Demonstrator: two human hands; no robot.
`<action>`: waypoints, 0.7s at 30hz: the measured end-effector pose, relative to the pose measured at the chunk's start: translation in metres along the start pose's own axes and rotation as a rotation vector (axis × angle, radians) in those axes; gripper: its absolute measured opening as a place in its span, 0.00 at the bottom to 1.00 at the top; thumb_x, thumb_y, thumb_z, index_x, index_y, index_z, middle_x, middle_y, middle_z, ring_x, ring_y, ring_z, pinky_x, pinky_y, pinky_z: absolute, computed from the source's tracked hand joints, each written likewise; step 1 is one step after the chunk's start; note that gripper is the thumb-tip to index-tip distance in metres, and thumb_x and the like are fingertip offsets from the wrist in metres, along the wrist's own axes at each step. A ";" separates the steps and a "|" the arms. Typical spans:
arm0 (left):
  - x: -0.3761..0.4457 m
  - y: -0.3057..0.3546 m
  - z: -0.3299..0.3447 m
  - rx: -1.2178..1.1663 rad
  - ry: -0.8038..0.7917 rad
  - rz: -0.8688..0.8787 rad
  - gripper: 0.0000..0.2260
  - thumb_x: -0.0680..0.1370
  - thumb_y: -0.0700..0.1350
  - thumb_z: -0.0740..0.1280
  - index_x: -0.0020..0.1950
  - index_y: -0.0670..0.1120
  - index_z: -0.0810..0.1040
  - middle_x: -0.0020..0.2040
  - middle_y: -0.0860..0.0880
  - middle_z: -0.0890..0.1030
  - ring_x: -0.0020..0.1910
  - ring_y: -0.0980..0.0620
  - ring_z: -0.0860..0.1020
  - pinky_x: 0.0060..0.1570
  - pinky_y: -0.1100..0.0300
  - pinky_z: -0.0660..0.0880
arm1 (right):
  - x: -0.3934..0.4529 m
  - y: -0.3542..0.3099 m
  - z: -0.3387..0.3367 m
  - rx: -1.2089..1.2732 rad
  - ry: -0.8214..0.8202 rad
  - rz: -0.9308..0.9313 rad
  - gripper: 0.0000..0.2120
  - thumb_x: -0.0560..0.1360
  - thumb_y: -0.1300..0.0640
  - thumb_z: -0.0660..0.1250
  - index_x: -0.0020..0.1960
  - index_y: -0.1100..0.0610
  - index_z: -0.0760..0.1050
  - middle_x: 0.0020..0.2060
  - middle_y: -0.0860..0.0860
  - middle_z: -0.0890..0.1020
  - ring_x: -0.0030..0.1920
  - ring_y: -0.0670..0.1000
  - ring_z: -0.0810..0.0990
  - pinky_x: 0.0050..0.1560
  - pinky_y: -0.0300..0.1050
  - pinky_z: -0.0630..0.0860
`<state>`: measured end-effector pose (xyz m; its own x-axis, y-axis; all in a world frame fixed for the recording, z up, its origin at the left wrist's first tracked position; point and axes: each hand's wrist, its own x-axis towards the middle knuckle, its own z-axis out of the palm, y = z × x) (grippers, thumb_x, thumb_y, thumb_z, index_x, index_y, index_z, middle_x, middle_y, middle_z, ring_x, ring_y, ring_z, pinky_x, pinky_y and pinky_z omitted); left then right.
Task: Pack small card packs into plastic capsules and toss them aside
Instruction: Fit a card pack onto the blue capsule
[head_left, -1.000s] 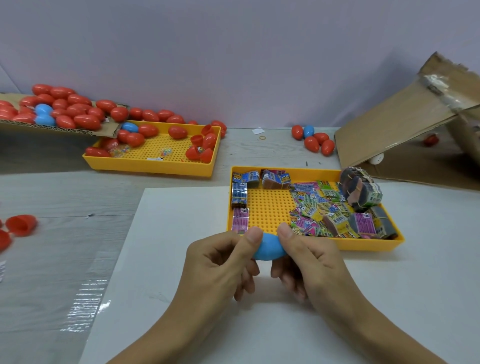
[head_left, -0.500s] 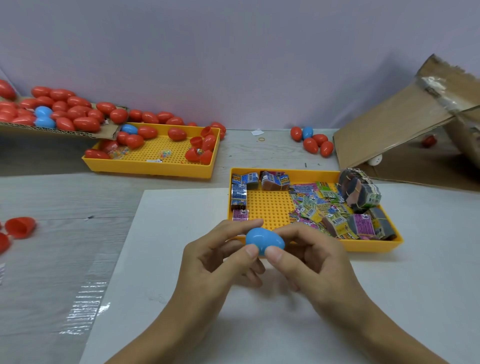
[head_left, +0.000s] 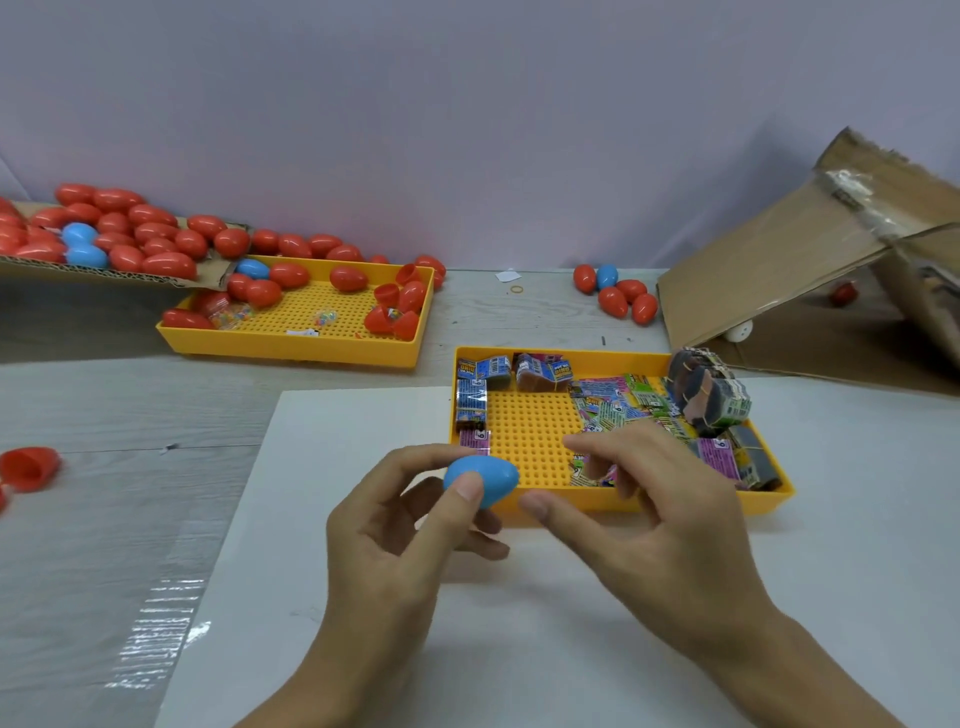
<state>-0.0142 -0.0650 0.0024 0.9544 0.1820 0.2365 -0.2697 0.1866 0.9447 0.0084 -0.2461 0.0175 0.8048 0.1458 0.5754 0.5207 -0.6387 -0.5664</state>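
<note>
Now my left hand (head_left: 410, 525) pinches the closed blue capsule (head_left: 482, 479) just before the yellow tray (head_left: 613, 503) of card packs (head_left: 613, 402), my right hand (head_left: 660, 514) loose and empty beside it, and a sloppy toss could bounce it back into the packs.

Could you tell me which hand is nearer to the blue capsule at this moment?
Left. The left hand pinches the blue capsule between thumb and fingers; the right hand is just to its right, fingers apart from it.
</note>
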 end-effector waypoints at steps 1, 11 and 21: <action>0.000 0.000 0.000 -0.003 0.027 0.009 0.11 0.70 0.52 0.71 0.47 0.49 0.84 0.43 0.45 0.85 0.34 0.44 0.82 0.31 0.55 0.81 | 0.002 0.002 -0.003 -0.091 0.037 -0.010 0.26 0.70 0.35 0.69 0.53 0.56 0.82 0.42 0.46 0.78 0.43 0.43 0.75 0.41 0.36 0.72; 0.002 -0.003 0.000 -0.044 0.029 0.010 0.10 0.68 0.50 0.72 0.48 0.51 0.83 0.46 0.45 0.84 0.35 0.42 0.83 0.36 0.54 0.82 | 0.006 0.019 -0.006 -0.515 -0.332 0.251 0.40 0.64 0.19 0.50 0.58 0.44 0.82 0.69 0.48 0.73 0.71 0.55 0.60 0.65 0.57 0.59; 0.001 -0.005 0.000 -0.029 -0.005 0.028 0.08 0.69 0.50 0.71 0.47 0.51 0.82 0.43 0.44 0.83 0.40 0.41 0.84 0.37 0.54 0.82 | 0.010 0.010 -0.011 0.157 -0.146 0.259 0.04 0.68 0.54 0.77 0.39 0.46 0.84 0.51 0.39 0.81 0.59 0.44 0.75 0.57 0.37 0.70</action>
<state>-0.0121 -0.0657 -0.0018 0.9469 0.1828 0.2644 -0.3002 0.2092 0.9306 0.0187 -0.2592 0.0245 0.9427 0.1078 0.3158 0.3216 -0.5460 -0.7736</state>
